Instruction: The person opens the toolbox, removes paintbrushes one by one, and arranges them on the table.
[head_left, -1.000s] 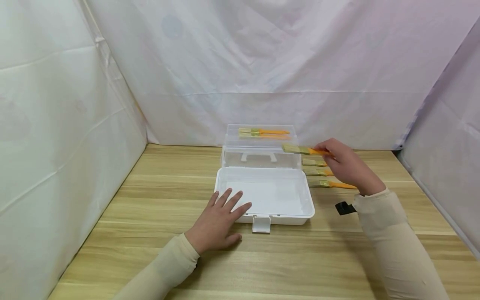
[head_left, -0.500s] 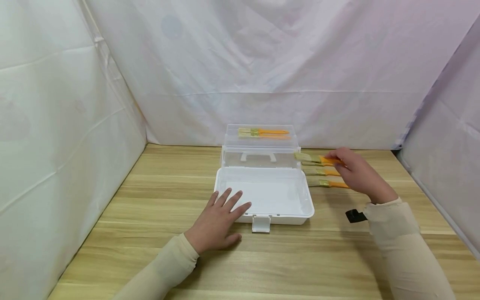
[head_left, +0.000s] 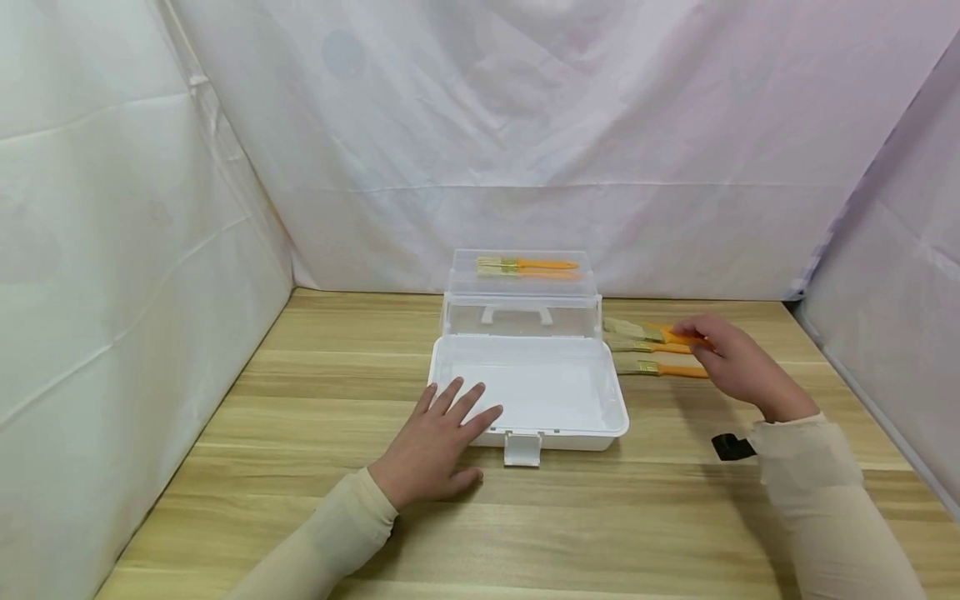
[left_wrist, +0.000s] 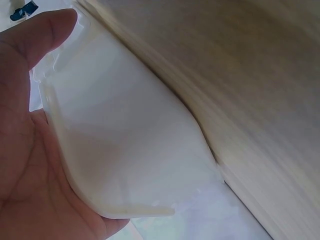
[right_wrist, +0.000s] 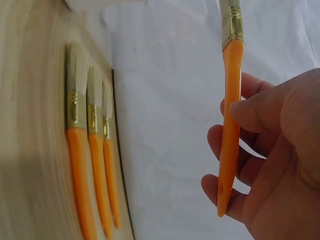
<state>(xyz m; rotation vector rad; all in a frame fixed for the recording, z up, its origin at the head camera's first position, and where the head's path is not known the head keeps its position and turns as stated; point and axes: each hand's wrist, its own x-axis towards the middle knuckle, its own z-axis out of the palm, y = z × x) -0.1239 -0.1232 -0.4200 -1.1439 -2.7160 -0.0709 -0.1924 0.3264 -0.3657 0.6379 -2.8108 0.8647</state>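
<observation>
My right hand (head_left: 738, 367) holds a paintbrush (right_wrist: 231, 95) by its orange handle, thumb on one side and fingers on the other. Its bristles point left, over the table to the right of the box. Below it lie three similar paintbrushes (right_wrist: 77, 155) side by side, the held one partly covering the farther ones in the head view. My left hand (head_left: 431, 450) rests with spread, straight fingers over the front left corner of an open white plastic box (head_left: 540, 392). In the left wrist view the box's outer wall (left_wrist: 120, 120) shows beside my thumb.
The box's clear lid (head_left: 525, 315) with a white handle is tipped back. Orange-handled brushes (head_left: 547, 264) show at its far part; whether in or behind it I cannot tell. A latch (head_left: 522, 450) hangs at the front. White curtains (head_left: 480, 125) enclose the wooden table (head_left: 315, 400).
My right hand has moved right, down and nearer with the paintbrush, from beside the lid to over the brushes on the table. The left hand and box have stayed still.
</observation>
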